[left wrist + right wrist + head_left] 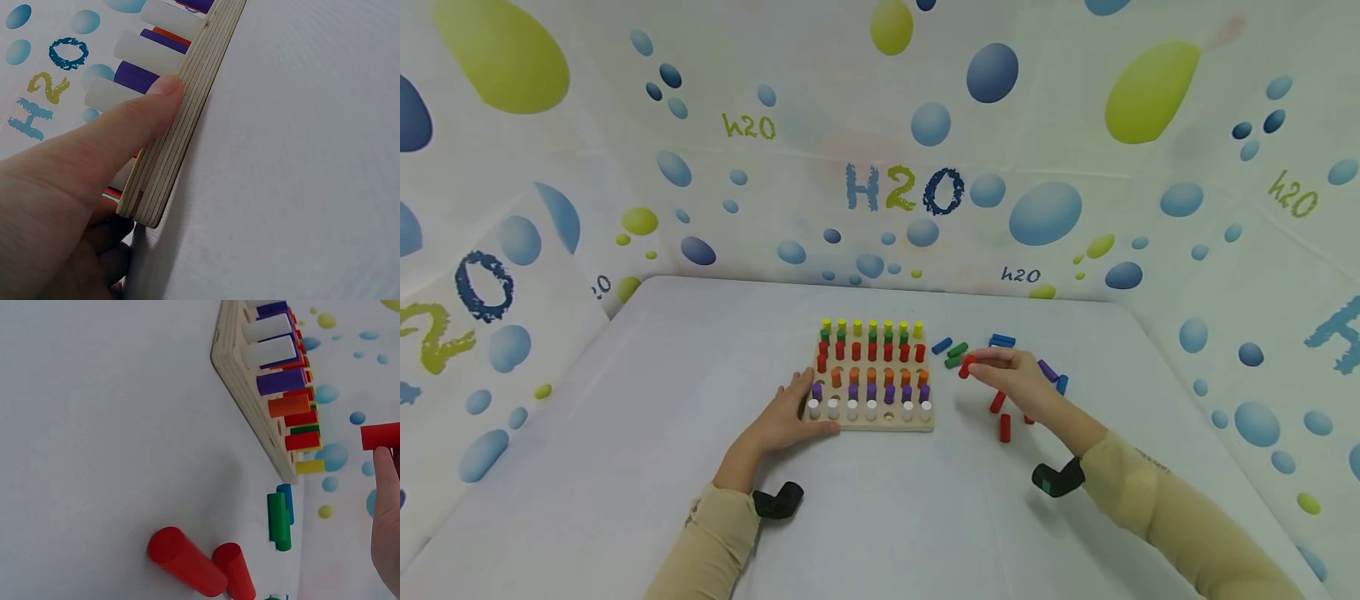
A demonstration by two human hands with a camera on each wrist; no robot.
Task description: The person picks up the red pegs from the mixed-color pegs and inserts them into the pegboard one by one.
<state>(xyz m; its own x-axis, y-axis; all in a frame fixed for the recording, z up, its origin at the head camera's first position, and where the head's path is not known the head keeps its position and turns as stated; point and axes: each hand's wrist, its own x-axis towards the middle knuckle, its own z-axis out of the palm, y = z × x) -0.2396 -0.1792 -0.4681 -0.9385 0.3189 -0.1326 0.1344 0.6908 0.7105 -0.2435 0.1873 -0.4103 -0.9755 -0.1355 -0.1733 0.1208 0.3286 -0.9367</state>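
Observation:
A wooden pegboard (895,426) holds rows of yellow, green, red, orange, purple and white pegs. My left hand (782,421) holds its near left corner; the thumb (134,122) presses the front edge and the other fingers lie along the left side. Just right of the board, my right hand (1018,379) pinches a red peg (966,367) between thumb and fingertips. In the right wrist view that peg (380,435) is tilted and apart from the board. One hole shows in the front white row.
Loose pegs lie on the white table right of the board: green pegs (957,351), blue pegs (1002,340), a purple peg (1047,370) and red pegs (1005,428). Several of these lie under or around my right hand. A patterned cloth backdrop (820,208) rises behind the table.

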